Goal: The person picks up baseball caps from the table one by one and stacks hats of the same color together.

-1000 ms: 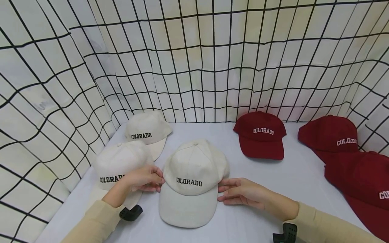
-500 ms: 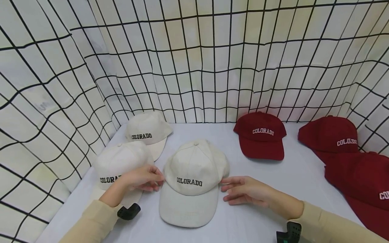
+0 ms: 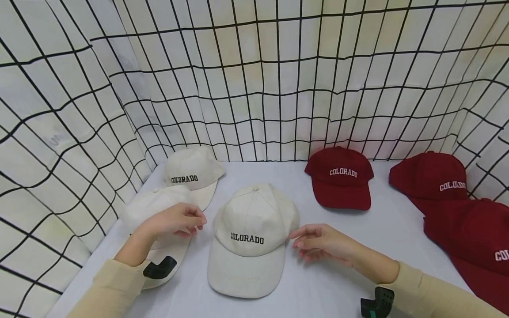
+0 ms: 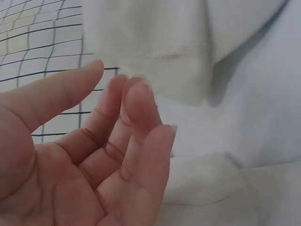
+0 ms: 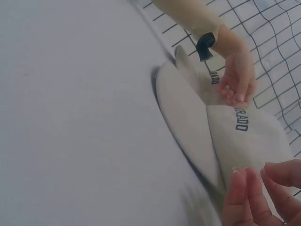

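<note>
A cream cap [image 3: 250,225] with dark COLORADO lettering lies on the white surface in the middle of the head view, its brim toward me. My left hand [image 3: 175,221] hovers left of it, apart from it, in front of a second cream cap [image 3: 139,203] and hiding most of that cap's lettering. In the left wrist view its fingers [image 4: 146,117] bend loosely with nothing between them. My right hand [image 3: 326,243] is at the middle cap's right side, fingers relaxed. Its index fingertip is very close to the cap; touching or not, I cannot tell.
A third cream cap [image 3: 192,170] stands at the back left, partly behind the second. To the right are a dark red cap [image 3: 339,176] and two more red caps, one [image 3: 431,174] behind the other [image 3: 473,234]. A black grid-patterned cloth [image 3: 270,79] encloses the surface.
My left hand has left the middle cap's left edge and moved left and up over the second cap. The right hand has eased slightly back from the middle cap, which stays in place.
</note>
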The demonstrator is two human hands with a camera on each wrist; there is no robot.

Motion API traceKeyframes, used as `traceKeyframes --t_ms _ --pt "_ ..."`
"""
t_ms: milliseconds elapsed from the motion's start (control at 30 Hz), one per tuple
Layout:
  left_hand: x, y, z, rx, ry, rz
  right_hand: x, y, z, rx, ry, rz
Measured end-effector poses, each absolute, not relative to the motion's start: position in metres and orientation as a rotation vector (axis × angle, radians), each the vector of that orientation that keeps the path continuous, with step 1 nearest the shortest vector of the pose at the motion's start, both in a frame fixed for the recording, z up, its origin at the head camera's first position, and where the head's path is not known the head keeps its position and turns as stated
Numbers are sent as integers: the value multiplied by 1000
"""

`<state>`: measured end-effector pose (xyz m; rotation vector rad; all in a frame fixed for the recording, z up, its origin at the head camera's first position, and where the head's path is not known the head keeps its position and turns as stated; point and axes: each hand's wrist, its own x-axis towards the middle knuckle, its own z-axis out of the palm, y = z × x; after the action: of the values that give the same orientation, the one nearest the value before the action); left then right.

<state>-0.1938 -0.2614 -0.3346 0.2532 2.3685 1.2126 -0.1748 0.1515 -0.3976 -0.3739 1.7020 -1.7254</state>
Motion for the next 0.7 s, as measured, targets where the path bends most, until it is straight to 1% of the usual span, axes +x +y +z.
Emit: traceKeyframes --t_ms 233,467,700 --pt "-195 -276 -307 249 2429 1226 -171 137 -388 -453 1697 -1727" --pt "-188 -302 -277 256 2548 1267 -165 108 -381 -536 1659 -1706" --pt "-184 -331 -267 156 2630 1317 -160 76 -381 -618 1584 -1702"
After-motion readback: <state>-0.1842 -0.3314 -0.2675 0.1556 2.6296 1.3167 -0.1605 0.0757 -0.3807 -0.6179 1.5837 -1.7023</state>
